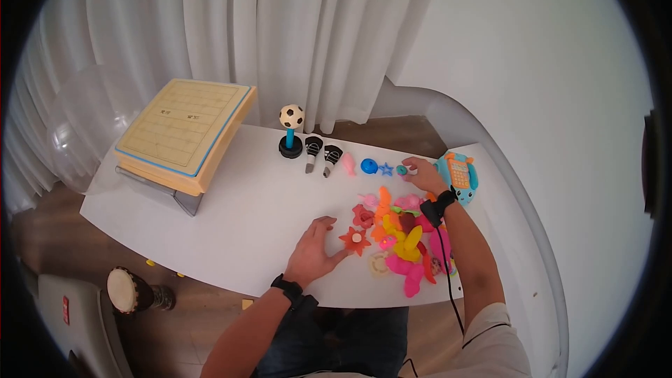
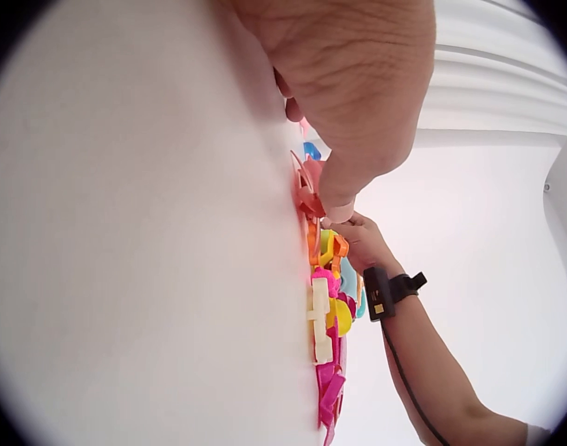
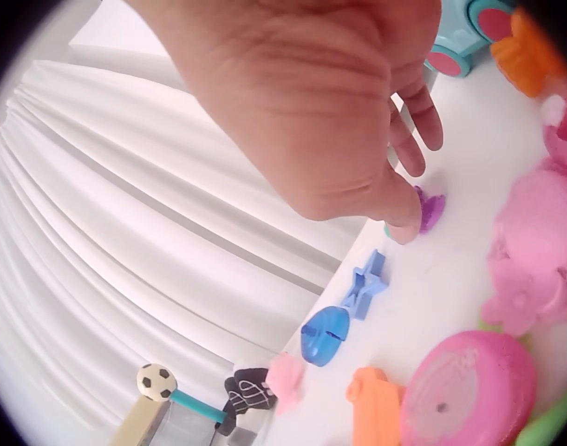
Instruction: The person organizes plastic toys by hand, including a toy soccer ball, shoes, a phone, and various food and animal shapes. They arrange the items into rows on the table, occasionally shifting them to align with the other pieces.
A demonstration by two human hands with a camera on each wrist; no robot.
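My right hand [image 1: 425, 176] is at the far edge of the white table, its thumb and forefinger on either side of a small round teal toy [image 1: 402, 169]. In the right wrist view a purple part [image 3: 433, 209] shows beside the thumb, which hides most of that toy. Next to it in a row lie a blue star [image 1: 386, 169], a round blue piece [image 1: 369, 166] and a pink piece [image 1: 349, 164]. My left hand [image 1: 313, 252] rests low over the table with relaxed, spread fingers and holds nothing. Its thumb is close beside a red flower-shaped piece [image 1: 355, 241].
A heap of colourful toy pieces [image 1: 406, 245] lies between my arms. The teal toy phone [image 1: 462, 176] stands right of my right hand. Along the back are black-and-white shoe-like items [image 1: 332, 158] and a football on a stand [image 1: 291, 117]. A slanted board [image 1: 185, 126] stands left.
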